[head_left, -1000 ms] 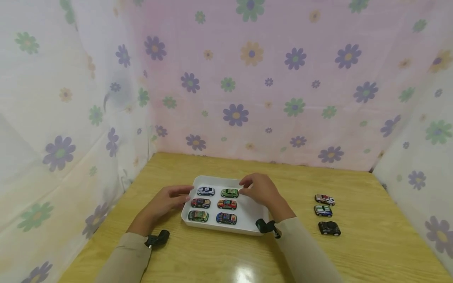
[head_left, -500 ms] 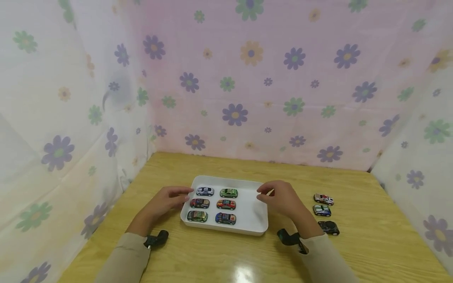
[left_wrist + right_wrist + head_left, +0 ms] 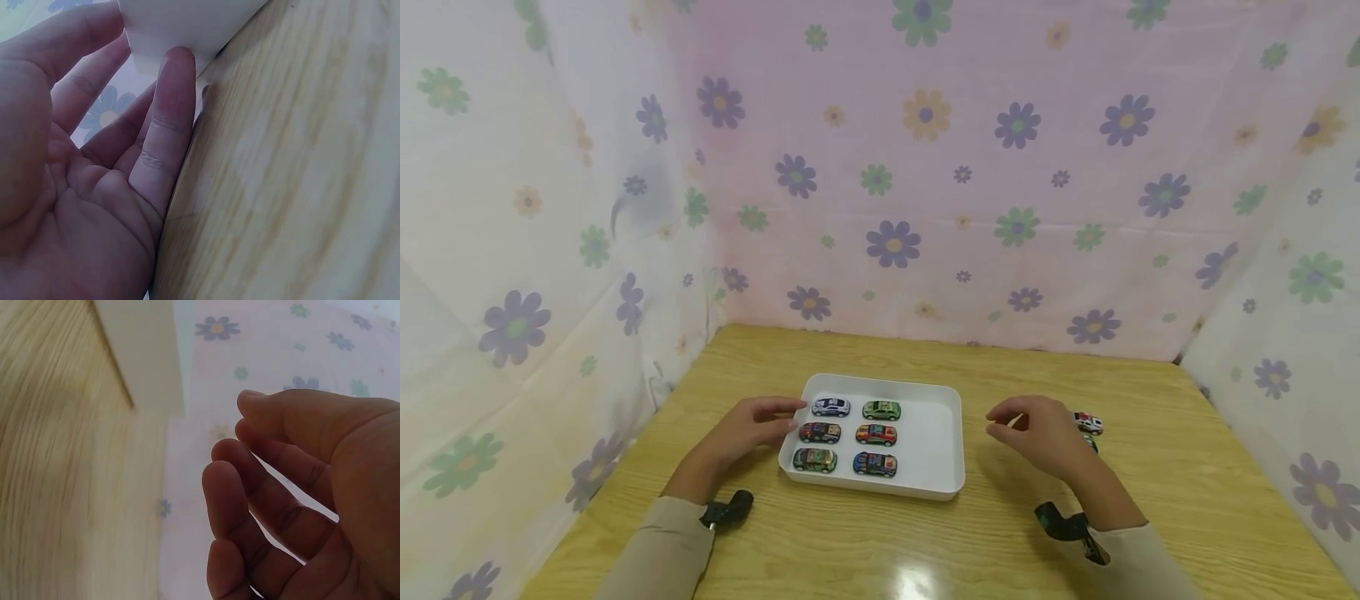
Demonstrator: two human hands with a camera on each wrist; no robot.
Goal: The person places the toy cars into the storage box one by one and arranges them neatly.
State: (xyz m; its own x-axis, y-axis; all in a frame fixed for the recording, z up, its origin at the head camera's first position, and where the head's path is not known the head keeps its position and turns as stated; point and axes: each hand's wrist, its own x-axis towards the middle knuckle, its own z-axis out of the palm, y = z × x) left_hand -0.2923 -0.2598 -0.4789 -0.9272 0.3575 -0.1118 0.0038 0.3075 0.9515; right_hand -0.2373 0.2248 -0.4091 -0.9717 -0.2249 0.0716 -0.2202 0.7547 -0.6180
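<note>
A white tray [image 3: 925, 487] holds toy cars in two columns of three, among them a white one [image 3: 831, 407], a green one [image 3: 882, 410] and a red one [image 3: 876, 434]. At the tray's left wall, my left hand [image 3: 741, 433] rests with relaxed fingers; in the left wrist view the fingertips of this hand [image 3: 112, 137] touch the white wall [image 3: 181, 25]. Right of the tray, over the table, my right hand [image 3: 1041, 433] is empty, its fingers loosely bent. The right wrist view shows the same hand [image 3: 294, 487] apart from the tray wall [image 3: 147, 356].
Beyond the right hand, a white and red car [image 3: 1087, 423] stands on the wooden table [image 3: 880, 542], with another car [image 3: 1091, 443] partly hidden behind that hand. Flower-patterned cloth [image 3: 955, 250] hangs at the back and both sides.
My right hand has moved away from the green car in the tray, over the right wall, towards the cars at the right, partly covering them. The left hand has stayed at the tray.
</note>
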